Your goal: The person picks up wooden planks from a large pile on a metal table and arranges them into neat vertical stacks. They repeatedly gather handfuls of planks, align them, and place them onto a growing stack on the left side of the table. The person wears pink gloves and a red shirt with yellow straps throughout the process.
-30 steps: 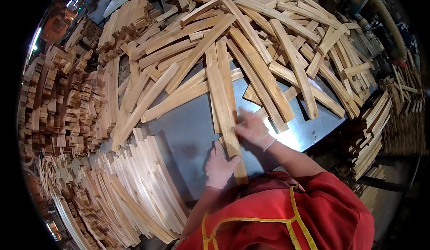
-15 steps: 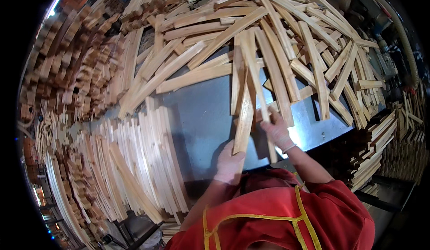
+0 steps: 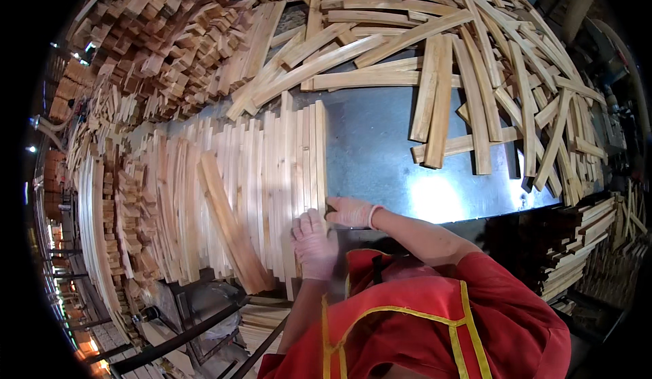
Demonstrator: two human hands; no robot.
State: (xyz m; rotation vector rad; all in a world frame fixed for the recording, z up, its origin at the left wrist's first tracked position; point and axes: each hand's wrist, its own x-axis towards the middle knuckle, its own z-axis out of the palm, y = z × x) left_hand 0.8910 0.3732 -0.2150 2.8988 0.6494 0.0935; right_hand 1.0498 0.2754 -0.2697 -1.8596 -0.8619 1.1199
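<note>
A row of pale wooden strips [image 3: 272, 175] stands closely side by side at the left part of the metal table. My left hand [image 3: 314, 244], in a light glove, lies over the near part of the row's right end, fingers stretched out across the strips. Just to its right, my gloved right hand [image 3: 353, 212] has its fingers bent against the outermost wooden strip [image 3: 320, 151]. The undersides of its fingers are hidden. A wider board [image 3: 231, 223] lies slantwise across the row.
Loose boards [image 3: 435, 100] lie criss-crossed over the far and right parts of the metal table [image 3: 373, 148]. Stacked wood blocks [image 3: 170, 46] rise at the far left. Another board stack [image 3: 584, 243] stands at the right, beyond the table's near edge. A dark metal bar [image 3: 183, 338] runs at lower left.
Both hands have moved left from the table's middle to the row's right end. The boards they held there now appear to stand at that end. The whole view has shifted.
</note>
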